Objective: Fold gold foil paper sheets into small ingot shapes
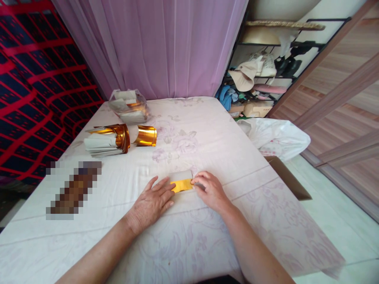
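Head view, gold-and-white paper (182,185) on the middle of the floral-covered table (213,138), left hand (152,202) spread over the paper's left end, right hand (211,190) pinching its right end, stacked foil sheets (102,143) toward the table's left edge, blurred, unreadable reddish print (268,153) on the white bag (284,136) beside the table's right edge.

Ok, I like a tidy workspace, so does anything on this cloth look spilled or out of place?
No clear spill shows. The stack of gold-and-white sheets is fanned unevenly, with a curled gold sheet to its right. A pixelated patch at left stands out most; what it covers cannot be told.
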